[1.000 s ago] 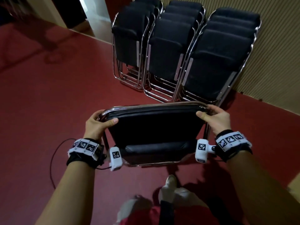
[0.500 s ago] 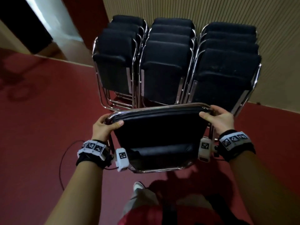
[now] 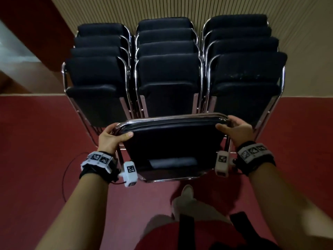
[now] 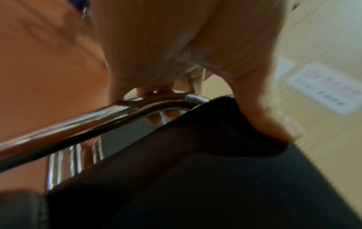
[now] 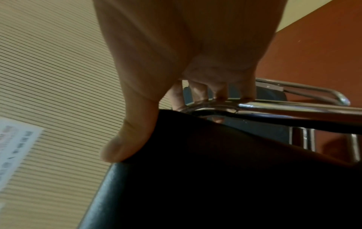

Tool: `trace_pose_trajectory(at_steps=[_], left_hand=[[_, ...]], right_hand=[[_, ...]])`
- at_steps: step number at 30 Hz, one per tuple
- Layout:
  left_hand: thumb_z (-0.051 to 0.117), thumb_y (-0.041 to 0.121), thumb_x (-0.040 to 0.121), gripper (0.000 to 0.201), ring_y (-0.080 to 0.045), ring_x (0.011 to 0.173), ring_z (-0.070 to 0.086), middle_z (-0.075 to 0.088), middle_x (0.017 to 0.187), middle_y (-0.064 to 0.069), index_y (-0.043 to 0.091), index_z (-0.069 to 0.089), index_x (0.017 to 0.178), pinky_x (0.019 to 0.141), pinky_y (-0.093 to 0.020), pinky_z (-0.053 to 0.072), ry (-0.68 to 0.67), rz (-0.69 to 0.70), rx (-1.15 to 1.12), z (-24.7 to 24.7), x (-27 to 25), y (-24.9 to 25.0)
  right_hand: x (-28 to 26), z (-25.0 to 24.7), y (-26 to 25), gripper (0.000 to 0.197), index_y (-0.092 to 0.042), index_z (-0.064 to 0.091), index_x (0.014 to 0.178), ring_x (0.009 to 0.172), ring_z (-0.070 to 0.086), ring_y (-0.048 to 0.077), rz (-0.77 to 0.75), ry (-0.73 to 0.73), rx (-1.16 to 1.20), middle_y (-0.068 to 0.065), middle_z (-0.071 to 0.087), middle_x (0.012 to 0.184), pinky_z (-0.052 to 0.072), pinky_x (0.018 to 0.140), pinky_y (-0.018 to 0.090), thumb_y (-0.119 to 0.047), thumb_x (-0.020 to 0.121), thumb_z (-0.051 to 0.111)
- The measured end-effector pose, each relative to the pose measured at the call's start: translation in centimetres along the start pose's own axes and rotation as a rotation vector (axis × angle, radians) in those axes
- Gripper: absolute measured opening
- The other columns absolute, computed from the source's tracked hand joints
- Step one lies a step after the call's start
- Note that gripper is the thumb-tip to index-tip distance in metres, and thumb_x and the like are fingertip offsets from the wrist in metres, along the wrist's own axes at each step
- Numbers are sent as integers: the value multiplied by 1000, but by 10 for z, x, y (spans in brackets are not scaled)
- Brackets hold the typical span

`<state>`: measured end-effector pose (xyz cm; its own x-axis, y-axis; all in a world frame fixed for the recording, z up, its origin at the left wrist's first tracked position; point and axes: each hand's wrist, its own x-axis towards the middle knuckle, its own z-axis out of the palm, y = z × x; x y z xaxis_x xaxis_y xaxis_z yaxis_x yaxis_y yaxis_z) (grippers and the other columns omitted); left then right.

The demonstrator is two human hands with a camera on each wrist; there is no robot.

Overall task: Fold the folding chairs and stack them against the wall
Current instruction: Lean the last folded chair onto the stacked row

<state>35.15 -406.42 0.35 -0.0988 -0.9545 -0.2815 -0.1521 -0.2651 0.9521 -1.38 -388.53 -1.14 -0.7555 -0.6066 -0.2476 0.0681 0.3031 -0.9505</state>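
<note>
I carry a folded black chair [image 3: 173, 141] with a chrome frame, held upright in front of me. My left hand [image 3: 111, 136] grips its top left corner, fingers round the chrome tube [image 4: 109, 114] and thumb on the black pad. My right hand [image 3: 236, 129] grips the top right corner the same way, fingers over the tube [image 5: 254, 106]. Three rows of folded black chairs lean on the ribbed wall [image 3: 234, 6]: left row [image 3: 95, 83], middle row [image 3: 167, 78], right row [image 3: 246, 78]. The held chair is just in front of the middle row.
Red floor [image 3: 36, 150] lies on both sides. A thin black cable [image 3: 66, 170] loops on the floor by my left wrist. My shoe [image 3: 187, 193] is below the chair. A paper notice [image 4: 325, 89] hangs on the wall.
I have walked closer to the stacked rows with the chair in both hands. The rows now face me squarely and fill the upper view. Both grips are unchanged.
</note>
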Motion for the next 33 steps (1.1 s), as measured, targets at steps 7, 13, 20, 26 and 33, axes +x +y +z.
trace_pose_trajectory(at_steps=[7,13,20,26,33], left_hand=[[87,-5,61,58,-5,86,69,73,97,3,9,66,114,80,-20,55,-71,-55,12,0,101,-1],[85,-7,67,51,3,77,69,71,95,5,12,65,109,69,-10,53,-154,-80,77,-3,183,6],[83,-7,69,51,-2,83,69,71,100,1,11,64,113,68,-12,54,-206,-135,123,9,260,5],[85,3,71,49,-8,94,67,70,105,3,17,63,112,80,-18,53,-225,-175,146,40,313,15],[85,9,76,45,-12,96,67,71,105,3,18,64,115,94,-30,52,-173,-201,149,74,353,22]], right_hand=[[48,53,-18,41,-16,68,104,62,61,-12,25,44,-136,1,68,90,46,58,3,-3,69,86],[79,104,-30,53,-5,65,122,91,59,13,63,104,-246,0,62,97,46,72,12,-6,73,85],[122,142,-14,47,-13,66,116,79,60,3,157,119,-245,-10,64,88,45,66,5,-9,73,85],[180,159,-22,44,-19,67,115,76,61,4,183,137,-219,-6,66,90,43,54,0,-16,75,85],[240,166,-26,57,-12,68,123,90,64,9,209,134,-290,-1,69,105,44,69,4,-28,72,87]])
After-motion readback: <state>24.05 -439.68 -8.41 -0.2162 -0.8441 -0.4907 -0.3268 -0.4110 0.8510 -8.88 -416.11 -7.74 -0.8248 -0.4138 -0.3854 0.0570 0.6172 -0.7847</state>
